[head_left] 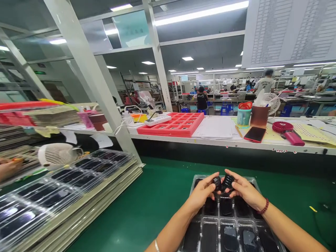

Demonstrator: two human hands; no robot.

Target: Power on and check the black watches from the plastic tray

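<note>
My left hand [203, 192] pinches a small black rounded part [217, 183] between thumb and fingers. In my right hand [244, 190] is a black rectangular part with rows of light marks [228, 181], also held by thumb and fingertips. The two parts are close together, with a narrow gap between them. Both hands are above a clear plastic tray [218, 224] with several compartments. Black flat pieces lie in those compartments, and two near the front, such as this glossy one [231, 238], look bluish and shiny. My forearms hide parts of the tray's sides.
Stacked trays of black parts [86, 175] stand at left beside a white fan [56, 155]. A co-worker's hand [10, 168] shows at the far left. The shelf ahead holds a red compartment tray [173, 125], papers [214, 127], a phone [255, 134] and a handheld fan [287, 132].
</note>
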